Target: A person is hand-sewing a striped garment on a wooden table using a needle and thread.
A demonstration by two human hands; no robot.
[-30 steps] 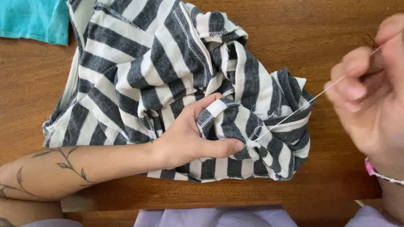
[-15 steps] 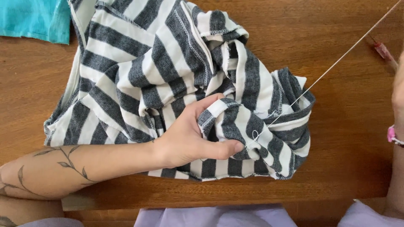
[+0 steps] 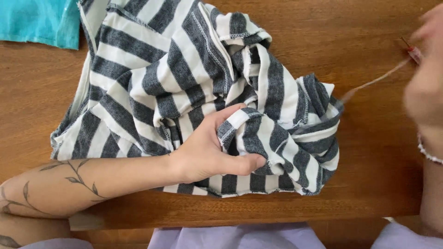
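Observation:
A grey-and-white striped garment (image 3: 184,87) lies bunched on a wooden table (image 3: 374,175). My left hand (image 3: 207,150) lies on it, thumb and fingers pinching a fold of the fabric near the lower hem. My right hand (image 3: 427,92) is at the right edge, blurred by motion, with a beaded bracelet on the wrist. A pale thread (image 3: 374,82) runs taut from the garment's right side up to that hand, which seems to pinch its end. I cannot make out a needle.
A turquoise cloth (image 3: 39,20) lies at the top left corner. A small reddish object (image 3: 414,50) rests on the table near my right hand. The table's front edge runs along the bottom, with lilac clothing (image 3: 230,237) below it.
My right hand drew the thread up and to the right, almost leaving the view, and now is back at the right edge in blur. My left hand has kept its grip.

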